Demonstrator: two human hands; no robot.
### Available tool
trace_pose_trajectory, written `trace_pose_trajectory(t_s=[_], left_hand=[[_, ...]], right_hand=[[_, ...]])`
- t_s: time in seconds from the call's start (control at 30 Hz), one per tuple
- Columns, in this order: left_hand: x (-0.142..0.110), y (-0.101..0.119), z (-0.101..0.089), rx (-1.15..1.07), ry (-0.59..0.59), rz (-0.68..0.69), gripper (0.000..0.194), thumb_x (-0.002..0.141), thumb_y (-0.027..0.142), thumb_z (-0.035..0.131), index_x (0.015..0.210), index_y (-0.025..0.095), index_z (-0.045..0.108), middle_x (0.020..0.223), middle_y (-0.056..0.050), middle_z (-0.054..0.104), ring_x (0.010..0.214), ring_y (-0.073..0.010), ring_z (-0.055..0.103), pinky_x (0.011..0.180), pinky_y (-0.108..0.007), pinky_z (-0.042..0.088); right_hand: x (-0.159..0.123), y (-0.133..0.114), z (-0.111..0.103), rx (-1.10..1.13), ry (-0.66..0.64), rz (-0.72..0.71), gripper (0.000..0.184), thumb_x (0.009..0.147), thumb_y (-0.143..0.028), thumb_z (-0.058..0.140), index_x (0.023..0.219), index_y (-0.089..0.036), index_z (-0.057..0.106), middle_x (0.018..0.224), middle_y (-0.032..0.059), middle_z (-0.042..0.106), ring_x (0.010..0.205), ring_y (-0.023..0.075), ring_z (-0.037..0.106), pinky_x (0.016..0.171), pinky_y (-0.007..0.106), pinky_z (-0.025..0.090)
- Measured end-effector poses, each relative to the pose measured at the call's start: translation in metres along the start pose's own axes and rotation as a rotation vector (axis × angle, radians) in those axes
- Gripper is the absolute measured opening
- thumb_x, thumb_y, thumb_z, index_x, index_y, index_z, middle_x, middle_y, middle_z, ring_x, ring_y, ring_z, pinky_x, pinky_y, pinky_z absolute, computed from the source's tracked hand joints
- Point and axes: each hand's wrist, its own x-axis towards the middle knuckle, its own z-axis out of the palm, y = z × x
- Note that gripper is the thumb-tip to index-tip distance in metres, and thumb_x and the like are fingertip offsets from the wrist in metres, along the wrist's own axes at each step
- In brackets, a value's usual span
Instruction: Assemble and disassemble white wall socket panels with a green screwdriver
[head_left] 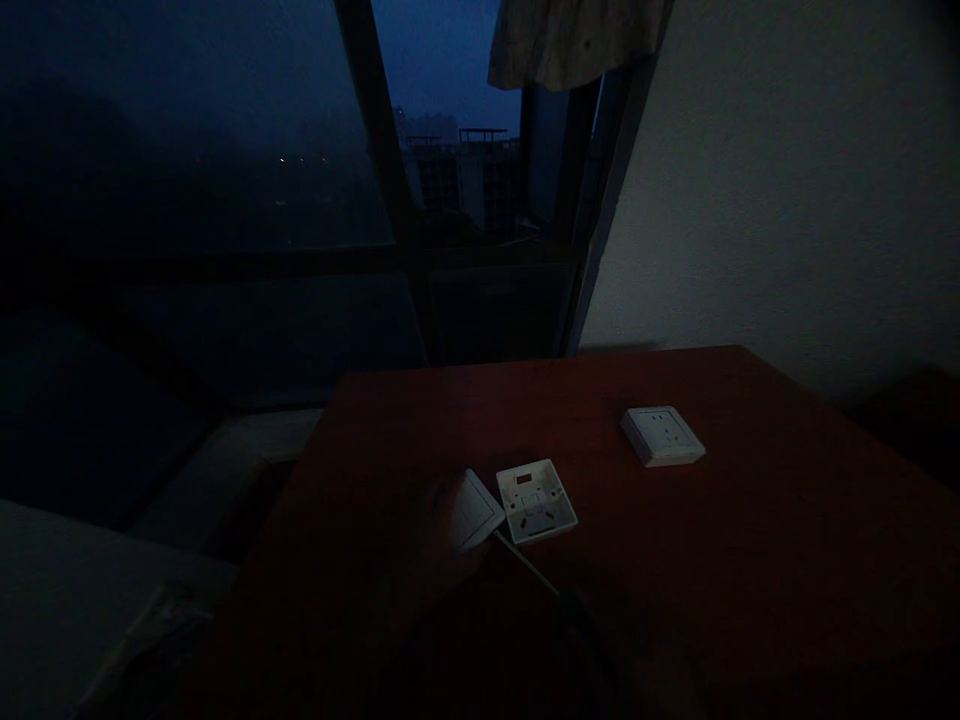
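In dim light my left hand [442, 560] is closed around a white wall switch plate [478, 512], tilted above the table. My right hand [637, 645] is almost lost in the dark. From it comes a screwdriver [529, 565] with a thin metal shaft and a dark handle. The shaft's tip meets the lower right edge of the switch plate. Right beside the plate lies a white square back box [538, 508], hollow side up, with slots and screw holes in its floor. Whether the plate touches the box I cannot tell.
A white socket box [664, 436] with pin holes sits farther right on the reddish-brown table [465, 410]. Behind stands a dark-framed window [405, 200] with a hanging curtain [574, 40]. A pale wall [772, 200] rises at the right.
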Motion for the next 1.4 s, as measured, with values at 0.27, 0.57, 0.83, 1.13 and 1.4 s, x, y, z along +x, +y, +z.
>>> trace_pose_trajectory(t_s=[0.27, 0.57, 0.83, 1.13, 1.4], left_hand=[[0.002, -0.001, 0.008, 0.022, 0.053, -0.029, 0.081, 0.069, 0.036, 0.069, 0.141, 0.032, 0.032, 0.140, -0.010, 0.043, 0.127, -0.0375, 0.042, 0.102, -0.048, 0.035], [0.001, 0.001, 0.007, 0.025, 0.053, -0.026, 0.076, 0.071, 0.033, 0.066, 0.140, 0.028, 0.036, 0.140, -0.012, 0.042, 0.127, -0.0375, 0.041, 0.104, -0.047, 0.034], [0.002, 0.007, 0.000, 0.025, 0.038, -0.080, 0.071, 0.072, 0.033, 0.066, 0.137, 0.026, 0.039, 0.136, -0.011, 0.046, 0.124, -0.0348, 0.045, 0.101, -0.044, 0.036], [0.001, 0.014, -0.006, 0.021, 0.034, -0.072, 0.072, 0.073, 0.030, 0.065, 0.139, 0.024, 0.037, 0.138, -0.012, 0.043, 0.123, -0.0353, 0.045, 0.099, -0.044, 0.037], [0.004, 0.008, -0.006, -0.026, 0.009, -0.065, 0.076, 0.066, 0.029, 0.071, 0.136, 0.026, 0.042, 0.140, -0.009, 0.040, 0.126, -0.0340, 0.042, 0.102, -0.043, 0.037]], right_hand=[[-0.007, -0.001, 0.006, 0.049, 0.017, 0.042, 0.036, 0.086, -0.039, 0.053, 0.121, -0.033, 0.062, 0.115, 0.0048, 0.069, 0.098, 0.0263, 0.068, 0.072, 0.031, 0.058], [0.001, -0.015, -0.002, 0.041, -0.108, 0.098, 0.031, 0.090, -0.032, 0.046, 0.113, -0.032, 0.066, 0.107, 0.0039, 0.073, 0.089, 0.0234, 0.070, 0.069, 0.028, 0.057], [-0.010, -0.015, 0.009, -0.094, 0.068, 0.097, 0.035, 0.090, -0.032, 0.046, 0.122, -0.030, 0.062, 0.118, 0.0056, 0.068, 0.102, 0.0258, 0.066, 0.076, 0.033, 0.058], [0.010, -0.025, -0.013, 0.064, -0.091, 0.098, 0.033, 0.095, -0.032, 0.038, 0.112, -0.028, 0.067, 0.105, 0.0038, 0.073, 0.088, 0.0183, 0.070, 0.073, 0.023, 0.056], [0.009, -0.025, -0.009, -0.087, -0.153, 0.038, 0.034, 0.091, -0.028, 0.043, 0.119, -0.025, 0.062, 0.114, 0.0066, 0.069, 0.088, 0.0199, 0.071, 0.063, 0.023, 0.057]])
